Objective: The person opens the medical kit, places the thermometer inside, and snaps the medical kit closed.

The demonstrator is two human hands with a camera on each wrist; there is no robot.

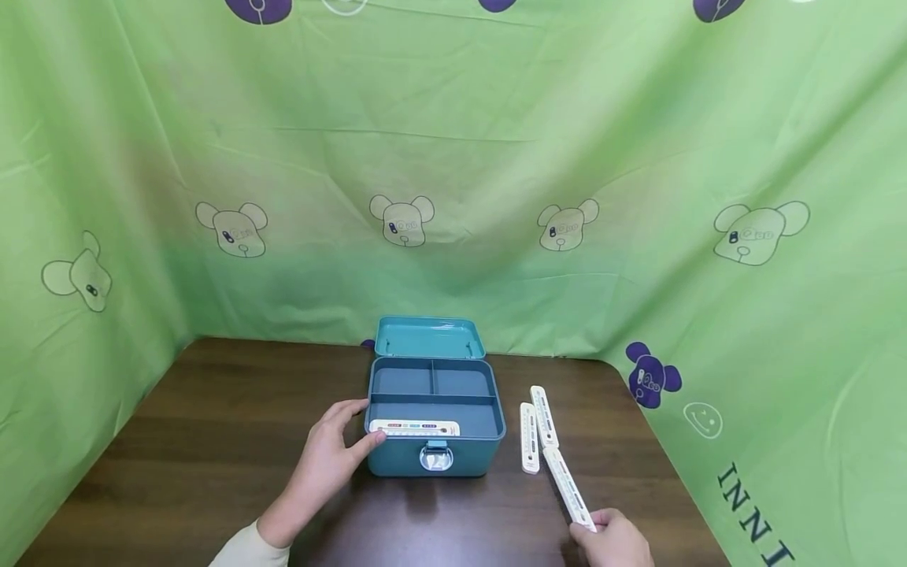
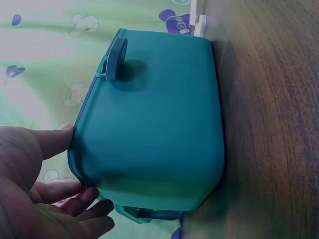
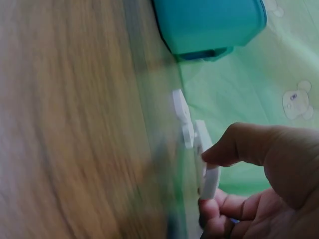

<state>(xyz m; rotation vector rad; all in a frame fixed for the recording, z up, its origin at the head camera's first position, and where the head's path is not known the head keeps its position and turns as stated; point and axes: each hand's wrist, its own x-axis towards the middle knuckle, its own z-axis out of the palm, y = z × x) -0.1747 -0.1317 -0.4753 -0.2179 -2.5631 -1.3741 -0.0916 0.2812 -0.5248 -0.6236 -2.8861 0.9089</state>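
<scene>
A teal storage box (image 1: 435,457) stands on the table with its lid (image 1: 428,337) tipped back. One white thermometer (image 1: 416,428) lies along the front of its wide compartment. My left hand (image 1: 329,445) rests at the box's front-left corner, thumb on the front rim and fingers by the left side. With thumb and fingers my right hand (image 1: 615,542) pinches the near end of another thermometer (image 1: 569,487). The far end of that one lies close to two more, a thermometer (image 1: 529,438) on the left and a thermometer (image 1: 543,416) behind.
Two smaller compartments (image 1: 402,376) lie behind the wide one in the box. A metal-look latch (image 1: 435,457) sits on the box's front. Green printed cloth (image 1: 482,276) hangs behind and beside the brown wooden table (image 1: 241,409).
</scene>
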